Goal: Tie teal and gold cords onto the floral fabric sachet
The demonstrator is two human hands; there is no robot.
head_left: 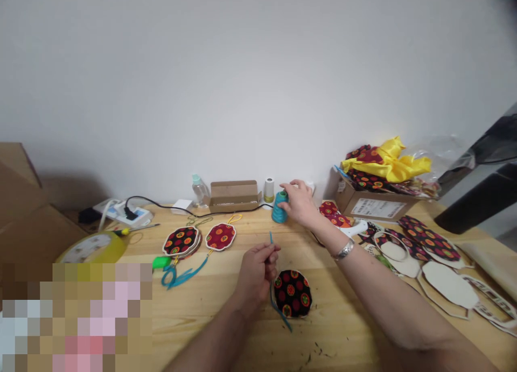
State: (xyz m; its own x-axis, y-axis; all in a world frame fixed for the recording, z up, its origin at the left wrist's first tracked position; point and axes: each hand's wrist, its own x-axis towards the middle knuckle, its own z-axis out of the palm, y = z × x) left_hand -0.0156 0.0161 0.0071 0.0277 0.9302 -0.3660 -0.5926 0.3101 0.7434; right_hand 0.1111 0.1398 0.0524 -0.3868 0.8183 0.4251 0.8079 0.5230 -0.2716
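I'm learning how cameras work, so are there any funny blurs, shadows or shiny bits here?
In the head view, colored squares hide the lower left; a soft shadow darkens the wall beside the big cardboard box; the bracelet glints; the right forearm looks stretched and slightly soft.

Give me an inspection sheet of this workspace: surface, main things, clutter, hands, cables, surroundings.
Surface: wooden table, small dark scraps near the front edge.
Main things: blue-green cord beside a flowered black piece; blue-green spool standing upright.
Clutter: yellow tape roll at left; pale cutouts and fabric pieces at right.
Hands: left pinches the cord; right touches the spool, firmness of grip unclear.
Cables: black cable runs from the power strip along the back, passing behind the spool.
Surroundings: plain wall behind; spills, nothing seen.
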